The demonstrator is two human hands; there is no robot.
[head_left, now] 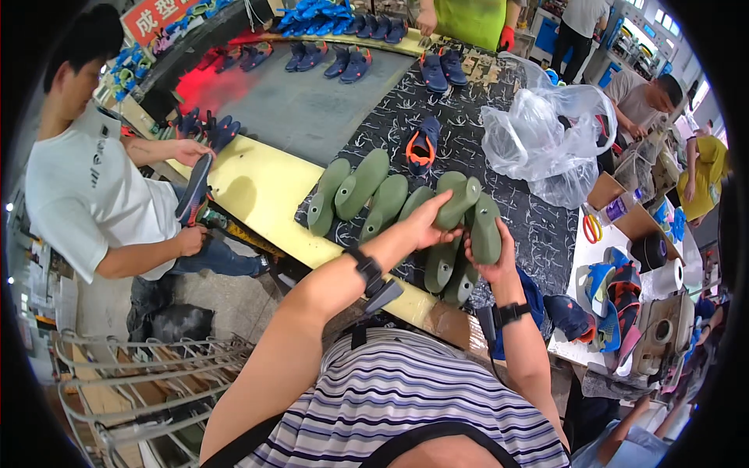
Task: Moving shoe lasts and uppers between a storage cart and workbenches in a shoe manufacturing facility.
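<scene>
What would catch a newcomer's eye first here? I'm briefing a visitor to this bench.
The row of smooth green plastic shoe lasts on the black patterned mat, at centre. The left hand grips one green last and the right hand another. Behind them lie a navy shoe with orange lining and a crumpled clear plastic bag.

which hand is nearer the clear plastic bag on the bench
Right. The right hand grips a green shoe last just below-left of the plastic bag; the left hand, holding another last, sits farther left.
</scene>
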